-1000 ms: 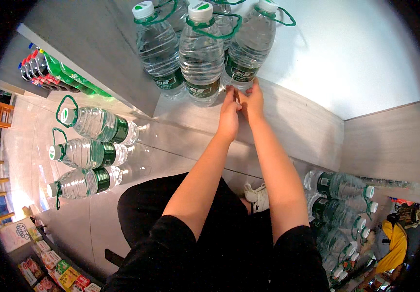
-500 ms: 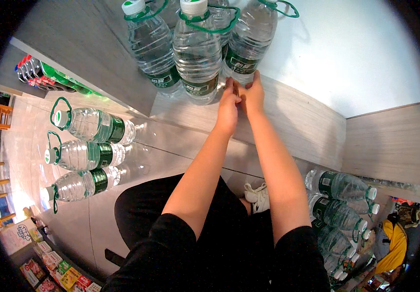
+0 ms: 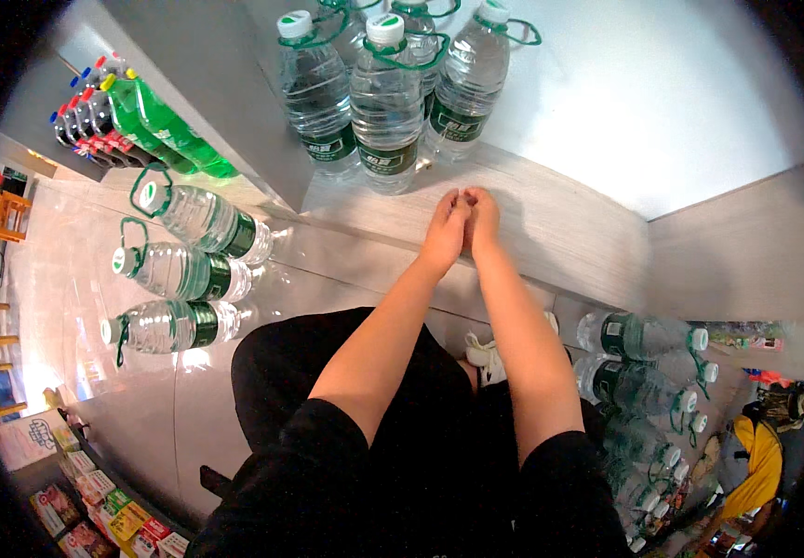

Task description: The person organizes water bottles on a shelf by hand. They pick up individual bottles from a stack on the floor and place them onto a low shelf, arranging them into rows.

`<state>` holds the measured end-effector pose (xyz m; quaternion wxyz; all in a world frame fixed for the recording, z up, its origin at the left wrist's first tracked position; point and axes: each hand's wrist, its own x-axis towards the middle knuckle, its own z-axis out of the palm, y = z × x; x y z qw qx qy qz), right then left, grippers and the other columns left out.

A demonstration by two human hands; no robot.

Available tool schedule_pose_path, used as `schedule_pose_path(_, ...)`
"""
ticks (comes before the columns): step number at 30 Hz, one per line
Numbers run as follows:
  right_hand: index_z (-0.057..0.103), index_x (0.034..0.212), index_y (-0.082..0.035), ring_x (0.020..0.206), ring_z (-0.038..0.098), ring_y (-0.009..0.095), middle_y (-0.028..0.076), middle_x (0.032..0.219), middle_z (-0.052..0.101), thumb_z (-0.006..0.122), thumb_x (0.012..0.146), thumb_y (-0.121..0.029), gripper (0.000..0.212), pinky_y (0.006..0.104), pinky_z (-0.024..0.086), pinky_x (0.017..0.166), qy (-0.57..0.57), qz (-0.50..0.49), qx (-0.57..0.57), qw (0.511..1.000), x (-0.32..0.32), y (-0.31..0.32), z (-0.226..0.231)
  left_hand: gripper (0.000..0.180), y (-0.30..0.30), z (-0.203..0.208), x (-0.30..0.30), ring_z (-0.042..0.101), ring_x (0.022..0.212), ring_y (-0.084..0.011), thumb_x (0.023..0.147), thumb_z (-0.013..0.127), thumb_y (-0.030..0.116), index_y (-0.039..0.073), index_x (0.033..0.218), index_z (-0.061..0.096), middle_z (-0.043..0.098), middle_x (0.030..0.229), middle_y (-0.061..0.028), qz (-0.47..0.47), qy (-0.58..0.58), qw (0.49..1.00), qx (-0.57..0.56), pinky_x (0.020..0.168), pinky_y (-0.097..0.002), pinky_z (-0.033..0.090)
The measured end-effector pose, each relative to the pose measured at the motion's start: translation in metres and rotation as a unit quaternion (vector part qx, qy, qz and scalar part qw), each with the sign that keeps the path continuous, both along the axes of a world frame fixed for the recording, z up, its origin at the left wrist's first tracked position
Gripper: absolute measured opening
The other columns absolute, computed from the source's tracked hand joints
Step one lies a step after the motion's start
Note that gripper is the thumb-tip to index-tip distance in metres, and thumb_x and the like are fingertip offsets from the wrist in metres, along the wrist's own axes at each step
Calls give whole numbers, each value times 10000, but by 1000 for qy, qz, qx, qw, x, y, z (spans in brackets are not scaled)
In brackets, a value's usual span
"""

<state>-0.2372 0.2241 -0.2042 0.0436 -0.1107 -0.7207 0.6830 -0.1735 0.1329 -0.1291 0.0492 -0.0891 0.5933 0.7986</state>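
Observation:
My left hand (image 3: 443, 230) and my right hand (image 3: 484, 219) are pressed together, fingers curled in, against the pale wooden front of a shelf (image 3: 565, 232). Nothing shows between them. Just above them, on the white shelf top, stands a cluster of large clear water bottles (image 3: 387, 104) with green labels, white caps and green carry loops. The nearest bottle's base is a short way above my knuckles, not touching them.
Three more large water bottles (image 3: 199, 221) stand on the glossy floor at left. Green soda bottles (image 3: 166, 122) and dark cola bottles (image 3: 88, 119) fill a shelf at upper left. Several water bottles (image 3: 642, 374) crowd the lower right. My white shoe (image 3: 485, 352) is below.
Both hands have drawn back from the bottles' bases down onto the shelf's wooden front. They stay together. The view has shifted so the bottles sit higher.

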Motion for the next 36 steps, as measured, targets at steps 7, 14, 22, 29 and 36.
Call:
schedule_pose_path(7,527,809,29,594,484,153,94,716,549,508,852,-108,146,312,408,506,-221,41,-320,920,86,-8,62,575,-26,29,68,546,1038,-306,809,527,313,-24,1266,431,549,1141,-210,-89,-6,984,-154,892,-344,419)
schedule_pose_path(14,607,849,12,619,548,172,94,714,608,531,805,-41,103,312,456,579,-13,234,112,966,126,-19,98,583,-53,82,140,543,1081,-274,867,516,236,7,1362,312,493,1234,-204,-106,54,980,-160,918,-339,413)
schedule_pose_path(22,628,898,-4,676,565,111,54,764,631,604,821,-86,115,252,468,625,86,366,154,914,175,-130,225,298,-179,145,245,585,986,-223,826,554,43,11,1122,566,595,1092,-118,-24,239,942,-236,878,-327,451)
schedule_pose_path(29,597,1012,-37,696,528,85,26,820,560,603,808,-54,205,220,453,600,173,465,58,866,210,-235,266,575,-297,73,303,541,946,-195,715,693,63,18,1214,411,551,1058,-110,362,113,867,-323,825,-307,433)
schedule_pose_path(36,528,1164,-112,978,517,348,175,1098,469,657,721,-158,463,404,443,835,368,482,227,762,233,-312,284,853,-334,68,268,448,1134,-305,621,807,229,0,1297,339,450,1226,-168,484,53,782,-390,932,-414,378)
